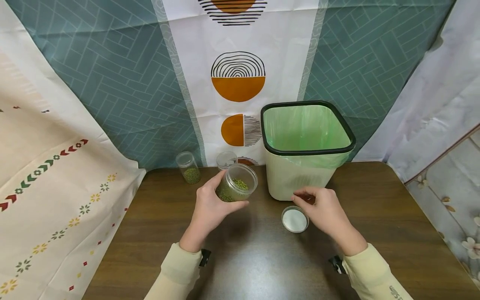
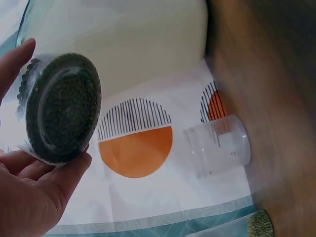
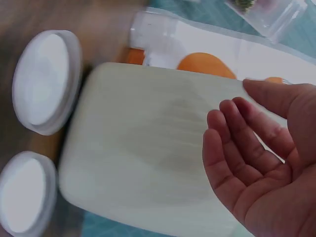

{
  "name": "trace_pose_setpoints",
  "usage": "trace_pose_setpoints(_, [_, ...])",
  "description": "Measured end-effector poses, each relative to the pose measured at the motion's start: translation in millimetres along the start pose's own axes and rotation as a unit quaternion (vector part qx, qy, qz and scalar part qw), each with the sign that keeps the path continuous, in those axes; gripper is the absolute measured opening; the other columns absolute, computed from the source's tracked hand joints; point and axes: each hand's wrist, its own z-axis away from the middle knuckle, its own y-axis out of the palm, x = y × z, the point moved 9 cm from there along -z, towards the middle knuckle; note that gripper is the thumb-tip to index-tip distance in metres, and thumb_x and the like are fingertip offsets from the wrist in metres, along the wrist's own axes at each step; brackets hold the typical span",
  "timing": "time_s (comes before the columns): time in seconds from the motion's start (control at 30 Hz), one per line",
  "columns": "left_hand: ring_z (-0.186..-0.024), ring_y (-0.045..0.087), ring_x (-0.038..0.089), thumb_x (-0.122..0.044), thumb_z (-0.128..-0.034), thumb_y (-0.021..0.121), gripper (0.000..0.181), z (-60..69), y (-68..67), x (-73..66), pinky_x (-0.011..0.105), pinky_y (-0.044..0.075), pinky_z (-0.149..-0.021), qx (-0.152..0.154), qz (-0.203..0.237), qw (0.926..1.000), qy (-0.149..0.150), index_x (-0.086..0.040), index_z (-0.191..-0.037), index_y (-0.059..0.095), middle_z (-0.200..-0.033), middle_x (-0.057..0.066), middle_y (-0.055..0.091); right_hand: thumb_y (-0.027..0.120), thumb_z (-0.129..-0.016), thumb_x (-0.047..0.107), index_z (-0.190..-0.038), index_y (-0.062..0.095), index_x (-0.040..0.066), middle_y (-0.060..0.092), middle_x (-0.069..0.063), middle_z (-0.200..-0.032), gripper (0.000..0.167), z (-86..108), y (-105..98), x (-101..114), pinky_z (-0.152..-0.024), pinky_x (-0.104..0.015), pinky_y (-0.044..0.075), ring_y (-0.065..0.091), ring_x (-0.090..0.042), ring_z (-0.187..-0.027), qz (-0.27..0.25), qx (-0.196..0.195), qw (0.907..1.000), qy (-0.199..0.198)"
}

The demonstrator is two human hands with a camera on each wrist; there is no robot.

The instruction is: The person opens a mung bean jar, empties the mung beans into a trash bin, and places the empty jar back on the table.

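My left hand (image 1: 213, 204) grips a clear plastic jar (image 1: 236, 183) part filled with small green beans. It is tilted, its open mouth facing the head camera. In the left wrist view, the jar's round base (image 2: 64, 108) shows beans packed against it. My right hand (image 1: 318, 208), fingers loosely bent and holding nothing, hovers in front of the bin beside a round white lid (image 1: 295, 220) on the table. Two white lids, an upper one (image 3: 44, 81) and a lower one (image 3: 23, 193), appear in the right wrist view; the head view shows only one.
A pale bin (image 1: 296, 177) with a black rim and green liner stands at the back right. Behind the left hand are a jar with green beans (image 1: 189, 168) and a clear jar (image 2: 219, 146) without visible beans. Patterned cloth (image 1: 238, 41) hangs behind the wooden table (image 1: 255, 258).
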Motion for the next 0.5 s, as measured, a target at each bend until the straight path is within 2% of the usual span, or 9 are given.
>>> trace_pose_setpoints(0.1, [-0.104, 0.057, 0.000, -0.046, -0.0499, 0.089, 0.087, -2.0, -2.1, -3.4, 0.028, 0.048, -0.092, -0.003, 0.001, 1.0000, 0.007, -0.028, -0.128, 0.054, -0.113, -0.017, 0.062, 0.069, -0.083, 0.033, -0.089, 0.072, 0.028, 0.069, 0.017, -0.083, 0.008, -3.5, -10, 11, -0.065, -0.021, 0.053, 0.064, 0.000, -0.071, 0.003, 0.003, 0.9998, -0.017])
trace_pose_setpoints(0.2, [-0.105, 0.058, 0.002, -0.047, -0.0494, 0.089, 0.089, -6.0, -7.3, -8.8, 0.029, 0.048, -0.093, -0.012, -0.005, 0.9998, 0.013, -0.027, -0.129, 0.054, -0.114, -0.014, 0.063, 0.070, -0.083, 0.031, -0.088, 0.073, 0.029, 0.069, 0.018, -0.081, 0.006, -8.7, -28, 27, -0.063, -0.021, 0.053, 0.061, 0.002, -0.069, 0.012, -0.017, 0.9983, -0.055])
trace_pose_setpoints(0.27, [-0.107, 0.058, 0.004, -0.048, -0.0490, 0.088, 0.091, -9.7, -12.4, -13.6, 0.029, 0.048, -0.094, -0.022, -0.014, 0.9995, 0.016, -0.025, -0.130, 0.054, -0.117, -0.010, 0.063, 0.071, -0.082, 0.028, -0.086, 0.073, 0.029, 0.067, 0.018, -0.079, 0.005, -12.8, -45, 40, -0.060, -0.020, 0.051, 0.058, 0.003, -0.066, 0.018, -0.046, 0.9947, -0.091])
trace_pose_setpoints(0.37, [-0.107, 0.058, 0.004, -0.050, -0.0492, 0.088, 0.092, -17.1, -20.6, -24.1, 0.029, 0.048, -0.094, -0.036, -0.022, 0.9988, 0.026, -0.025, -0.131, 0.053, -0.118, -0.009, 0.063, 0.073, -0.080, 0.023, -0.084, 0.074, 0.029, 0.066, 0.018, -0.074, 0.007, -19.2, -75, 60, -0.056, -0.015, 0.047, 0.053, 0.005, -0.062, 0.026, -0.100, 0.9844, -0.143])
trace_pose_setpoints(0.5, [-0.103, 0.058, 0.001, -0.047, -0.0507, 0.088, 0.087, -28.1, -33.2, -40.9, 0.028, 0.049, -0.089, -0.057, -0.007, 0.9972, 0.049, -0.031, -0.129, 0.053, -0.115, -0.010, 0.064, 0.076, -0.078, 0.020, -0.084, 0.076, 0.026, 0.069, 0.012, -0.076, 0.009, -29.8, -112, 79, -0.058, -0.009, 0.043, 0.052, 0.008, -0.064, 0.029, -0.154, 0.9722, -0.174])
